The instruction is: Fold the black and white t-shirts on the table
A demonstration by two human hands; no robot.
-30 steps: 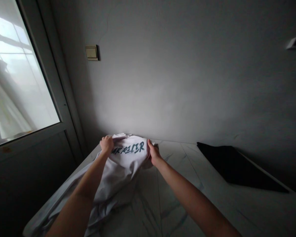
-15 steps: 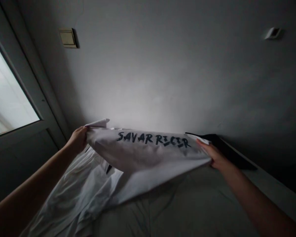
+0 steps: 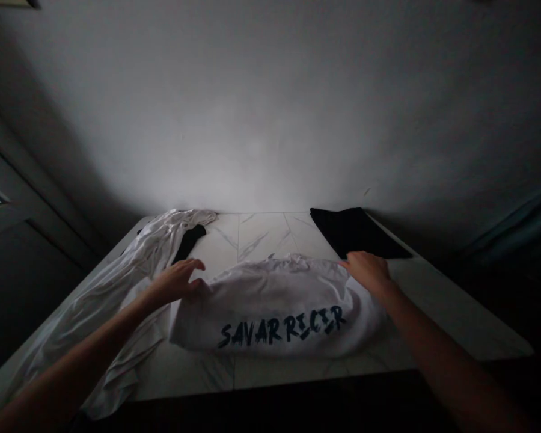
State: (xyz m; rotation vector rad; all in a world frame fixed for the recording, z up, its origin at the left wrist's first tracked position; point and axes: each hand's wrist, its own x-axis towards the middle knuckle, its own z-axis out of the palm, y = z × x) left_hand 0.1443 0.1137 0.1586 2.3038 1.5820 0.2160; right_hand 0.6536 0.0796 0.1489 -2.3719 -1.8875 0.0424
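Now, lying on a white marble-veined tabletop point(image 3: 261, 237), a folded white T-shirt point(image 3: 270, 307), with dark brush-style lettering reading roughly "SAVAR RICER" facing up along its near edge. Left hand point(image 3: 175, 282) at the shirt's left end, fingers spread open, the lower fingertips just touching the fabric, nothing gripped. Right hand point(image 3: 367, 272) resting on the shirt's far right edge, fingers extended and loose, no grip. Just left of the shirt, a long crumpled white garment point(image 3: 112, 300), trailing toward the tabletop's near left corner, with a strip of black cloth point(image 3: 188, 242) partly beneath it. Beyond the shirt on the right, close to the right hand, a flat piece of black fabric point(image 3: 356, 231), near a grey plaster wall point(image 3: 270, 102).
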